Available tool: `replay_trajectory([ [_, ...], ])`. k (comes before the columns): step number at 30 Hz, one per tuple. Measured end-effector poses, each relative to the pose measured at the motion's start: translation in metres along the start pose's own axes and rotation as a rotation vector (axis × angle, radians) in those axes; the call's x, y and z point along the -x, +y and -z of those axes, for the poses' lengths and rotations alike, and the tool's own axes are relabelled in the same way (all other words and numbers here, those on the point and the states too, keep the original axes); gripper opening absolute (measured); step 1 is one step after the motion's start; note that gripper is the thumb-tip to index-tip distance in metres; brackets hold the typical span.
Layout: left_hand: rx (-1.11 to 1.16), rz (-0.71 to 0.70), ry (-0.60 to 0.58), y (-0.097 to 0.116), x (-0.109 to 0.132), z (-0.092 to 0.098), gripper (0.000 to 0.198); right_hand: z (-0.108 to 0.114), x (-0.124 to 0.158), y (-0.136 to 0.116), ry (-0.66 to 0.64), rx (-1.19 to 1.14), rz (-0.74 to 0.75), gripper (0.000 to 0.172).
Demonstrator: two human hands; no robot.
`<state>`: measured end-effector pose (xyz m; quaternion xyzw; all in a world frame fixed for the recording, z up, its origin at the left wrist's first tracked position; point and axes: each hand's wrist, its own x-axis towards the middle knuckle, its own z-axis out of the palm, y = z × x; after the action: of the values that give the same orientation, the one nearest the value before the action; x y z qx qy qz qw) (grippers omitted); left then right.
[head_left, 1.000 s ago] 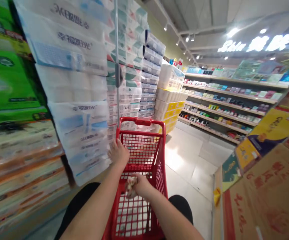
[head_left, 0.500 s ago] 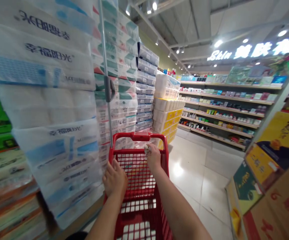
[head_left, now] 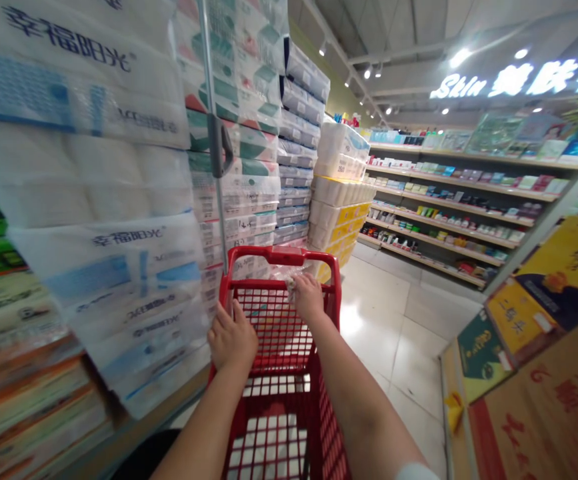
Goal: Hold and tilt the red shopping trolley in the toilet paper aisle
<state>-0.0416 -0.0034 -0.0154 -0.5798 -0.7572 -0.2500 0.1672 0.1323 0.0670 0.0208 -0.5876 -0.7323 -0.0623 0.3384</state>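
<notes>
A red shopping cart (head_left: 279,363) with mesh sides stands in front of me, its rounded bar (head_left: 249,252) at the far end. My left hand (head_left: 233,337) is closed on the cart's left rim, thumb and fingers pointing forward. On the other side, my right hand (head_left: 309,299) is at the far crossbar, its fingers closed round a small crumpled whitish thing (head_left: 291,285). What that thing is cannot be made out. Coloured shapes show through the far mesh; whether they lie inside the cart or beyond it is unclear.
Tall stacks of toilet-roll packs (head_left: 119,267) line the left, close to the cart, with a metal pole (head_left: 207,73) before them. Cartons (head_left: 539,393) stand at the right. Pale floor tiles (head_left: 376,313) lead to shelves of small goods (head_left: 449,193).
The view has shifted forward and tilted slightly, so the left stacks look nearer. Both hands keep their places on the cart, and the right still holds the crumpled thing.
</notes>
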Motion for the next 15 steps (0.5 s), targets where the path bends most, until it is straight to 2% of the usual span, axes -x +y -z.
replay_trajectory([
  [2,-0.002,-0.012,-0.003,0.0,0.0,0.001,0.057,0.0,0.008,0.004,0.05,0.039,-0.066,0.039],
  [6,-0.011,-0.005,-0.026,0.001,0.001,0.002,0.055,0.004,0.015,0.009,-0.03,0.062,0.162,0.044],
  [7,-0.013,-0.002,-0.028,0.002,0.001,0.002,0.053,0.007,0.014,0.01,-0.028,0.058,0.154,0.043],
  [10,-0.006,-0.007,-0.022,0.003,0.0,0.003,0.05,0.016,0.011,0.014,0.048,0.025,-0.014,0.04],
  [13,0.008,-0.007,-0.025,0.003,0.0,0.004,0.048,0.015,0.018,0.011,0.027,-0.124,0.027,0.04],
  [15,0.021,-0.004,-0.031,0.001,0.0,0.005,0.047,0.008,0.029,0.006,0.045,-0.263,-0.036,0.038],
])
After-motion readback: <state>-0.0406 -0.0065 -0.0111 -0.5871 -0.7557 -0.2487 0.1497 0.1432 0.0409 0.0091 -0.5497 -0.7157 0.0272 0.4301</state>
